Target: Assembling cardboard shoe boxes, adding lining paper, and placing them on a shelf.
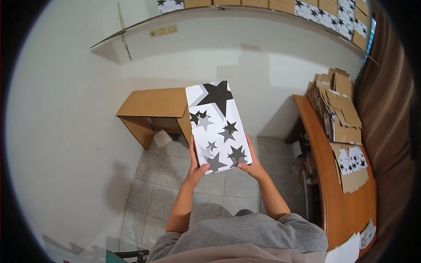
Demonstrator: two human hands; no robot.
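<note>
Between my two hands I hold a white box (219, 125) printed with black and grey stars, out in front of me above the tiled floor. My left hand (196, 168) grips its lower left side, the thumb lying on the near corner. On the lower right side my right hand (252, 165) is closed round the edge, its thumb also on top. The box's far end tilts slightly left. The fingers underneath it are hidden.
A large brown cardboard box (153, 103) stands on the floor against the wall. To the right, a wooden desk (337, 210) carries a pile of flattened cardboard (340, 105) and a star-printed sheet (352, 161). Overhead, a wall shelf (210, 13) holds several boxes.
</note>
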